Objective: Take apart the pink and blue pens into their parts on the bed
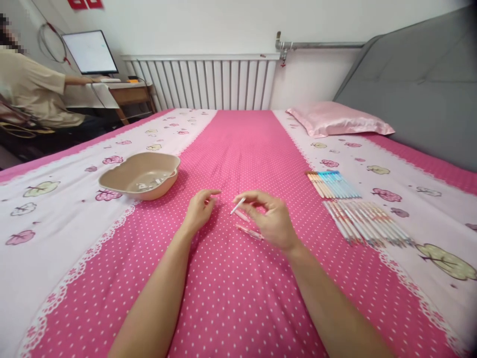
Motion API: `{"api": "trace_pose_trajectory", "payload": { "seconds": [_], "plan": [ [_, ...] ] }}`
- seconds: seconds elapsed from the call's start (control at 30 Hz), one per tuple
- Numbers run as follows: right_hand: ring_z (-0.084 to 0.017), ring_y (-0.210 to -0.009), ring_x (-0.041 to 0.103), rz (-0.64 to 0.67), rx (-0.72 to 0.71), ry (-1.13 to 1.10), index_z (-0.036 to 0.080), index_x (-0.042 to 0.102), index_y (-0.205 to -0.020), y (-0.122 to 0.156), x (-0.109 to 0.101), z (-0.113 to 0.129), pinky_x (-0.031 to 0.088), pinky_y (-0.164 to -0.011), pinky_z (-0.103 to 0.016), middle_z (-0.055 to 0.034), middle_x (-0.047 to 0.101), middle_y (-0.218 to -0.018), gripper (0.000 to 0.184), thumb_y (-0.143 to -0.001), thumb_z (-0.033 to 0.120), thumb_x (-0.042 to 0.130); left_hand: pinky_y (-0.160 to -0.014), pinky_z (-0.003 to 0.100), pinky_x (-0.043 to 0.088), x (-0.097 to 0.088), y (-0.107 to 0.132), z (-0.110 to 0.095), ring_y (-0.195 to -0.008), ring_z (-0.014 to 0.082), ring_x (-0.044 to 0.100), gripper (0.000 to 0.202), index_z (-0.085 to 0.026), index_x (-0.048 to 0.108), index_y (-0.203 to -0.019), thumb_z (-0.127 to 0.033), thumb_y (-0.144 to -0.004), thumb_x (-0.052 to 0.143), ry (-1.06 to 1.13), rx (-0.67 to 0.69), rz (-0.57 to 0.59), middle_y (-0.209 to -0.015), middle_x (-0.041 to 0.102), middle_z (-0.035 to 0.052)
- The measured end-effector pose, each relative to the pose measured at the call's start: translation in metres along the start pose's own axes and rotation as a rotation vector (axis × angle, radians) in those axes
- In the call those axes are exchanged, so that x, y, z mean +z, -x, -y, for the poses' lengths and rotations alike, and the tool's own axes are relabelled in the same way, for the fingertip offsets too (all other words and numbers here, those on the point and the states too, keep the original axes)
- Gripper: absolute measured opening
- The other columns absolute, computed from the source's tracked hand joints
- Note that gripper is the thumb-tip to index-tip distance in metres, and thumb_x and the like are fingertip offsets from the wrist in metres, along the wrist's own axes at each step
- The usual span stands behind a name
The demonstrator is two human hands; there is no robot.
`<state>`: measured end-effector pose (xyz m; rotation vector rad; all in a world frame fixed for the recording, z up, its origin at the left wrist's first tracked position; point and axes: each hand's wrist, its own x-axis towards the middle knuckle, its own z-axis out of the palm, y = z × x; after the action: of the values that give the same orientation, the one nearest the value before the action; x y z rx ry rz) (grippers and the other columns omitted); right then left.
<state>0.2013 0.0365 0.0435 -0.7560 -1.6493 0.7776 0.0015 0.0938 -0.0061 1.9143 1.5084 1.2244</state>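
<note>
My right hand pinches a small white stick between thumb and fingertips, tilted up over the pink dotted bedspread. Just below it lie a pen with orange-pink markings and a pale, slim clear piece, partly behind my fingers. My left hand hovers left of the stick with its index finger stretched and thumb apart, holding nothing. Farther left stands a beige plastic basin, with several small white pieces scattered on its bottom.
Rows of pale pens lie to the right, with blue and orange pens behind them. A pink pillow rests near the grey headboard. At left, a person sits by a desk with a monitor. A white radiator lines the wall.
</note>
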Motion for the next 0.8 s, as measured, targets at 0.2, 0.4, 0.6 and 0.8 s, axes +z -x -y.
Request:
{"api": "trace_pose_trajectory", "payload": {
  "seconds": [0.2, 0.4, 0.6, 0.8],
  "plan": [
    [-0.014, -0.080, 0.063, -0.486, 0.077, 0.009, 0.020, 0.061, -0.098, -0.011, -0.033, -0.015, 0.050, -0.069, -0.029, -0.0027, 0.067, -0.086, 0.025, -0.077, 0.032, 0.061, -0.093, 0.034, 0.041, 0.025, 0.011, -0.019, -0.105, 0.0190, 0.056, 0.030, -0.017, 0.063, -0.108, -0.015, -0.085, 0.043, -0.314, 0.411, 0.403, -0.112, 0.063, 0.0084],
    [-0.013, -0.075, 0.062, -0.571, 0.102, 0.043, 0.020, 0.056, -0.108, -0.010, -0.041, -0.020, 0.048, -0.063, -0.027, -0.0013, 0.065, -0.080, 0.036, -0.075, 0.034, 0.063, -0.090, 0.032, 0.043, 0.041, 0.015, -0.015, -0.101, 0.0182, 0.058, 0.029, -0.018, 0.064, -0.102, -0.008, -0.083, 0.046, -0.358, 0.477, 0.458, -0.107, 0.065, 0.0077],
    [-0.014, -0.074, 0.062, -0.602, 0.044, 0.117, 0.023, 0.050, -0.117, -0.008, -0.036, -0.016, 0.050, -0.064, -0.029, -0.0001, 0.064, -0.078, 0.039, -0.080, 0.033, 0.057, -0.077, 0.028, 0.046, 0.033, 0.016, -0.025, -0.085, 0.0172, 0.062, 0.020, -0.017, 0.066, -0.091, -0.020, -0.087, 0.047, -0.441, 0.367, 0.385, -0.091, 0.068, 0.0067],
    [-0.014, -0.070, 0.062, -0.666, -0.078, 0.198, 0.022, 0.057, -0.108, -0.008, -0.031, -0.008, 0.050, -0.058, -0.028, -0.0008, 0.065, -0.079, 0.028, -0.082, 0.032, 0.055, -0.075, 0.028, 0.046, 0.032, 0.019, -0.035, -0.087, 0.0183, 0.063, 0.024, -0.016, 0.059, -0.103, -0.025, -0.090, 0.041, -0.447, 0.385, 0.219, -0.098, 0.068, 0.0069]
  ]
}}
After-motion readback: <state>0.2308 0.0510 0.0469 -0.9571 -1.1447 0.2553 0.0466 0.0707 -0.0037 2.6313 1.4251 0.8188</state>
